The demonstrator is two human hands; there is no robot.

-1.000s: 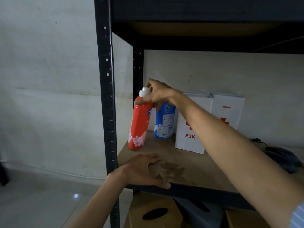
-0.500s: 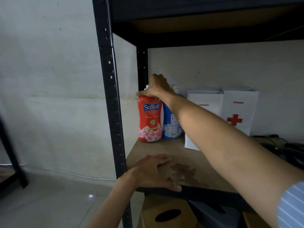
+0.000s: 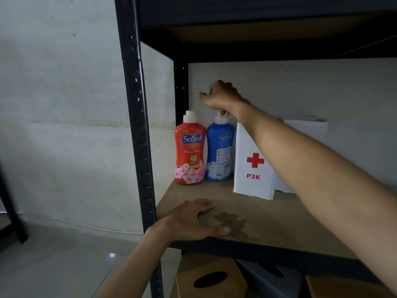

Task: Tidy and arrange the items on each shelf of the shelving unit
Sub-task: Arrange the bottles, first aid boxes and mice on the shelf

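A red SoSoft bottle [image 3: 190, 149] stands upright at the back left of the wooden shelf [image 3: 275, 218], label facing me. Touching its right side is a blue SoSoft bottle [image 3: 219, 151], turned partly sideways. My right hand [image 3: 222, 97] reaches in from the right and grips the blue bottle's white cap from above. My left hand [image 3: 193, 221] lies flat on the shelf's front edge, fingers spread, holding nothing. A white P3K first-aid box [image 3: 251, 166] stands right of the blue bottle, partly hidden by my right forearm.
A second white box [image 3: 305, 130] stands behind the first. The black front post [image 3: 137, 136] rises at the left, with the shelf above overhead. A brown tissue box [image 3: 206, 278] and a grey one [image 3: 266, 278] sit on the shelf below.
My right hand set the red bottle upright at the back left, let go of it, and moved right onto the blue bottle's cap. The left hand stayed put.
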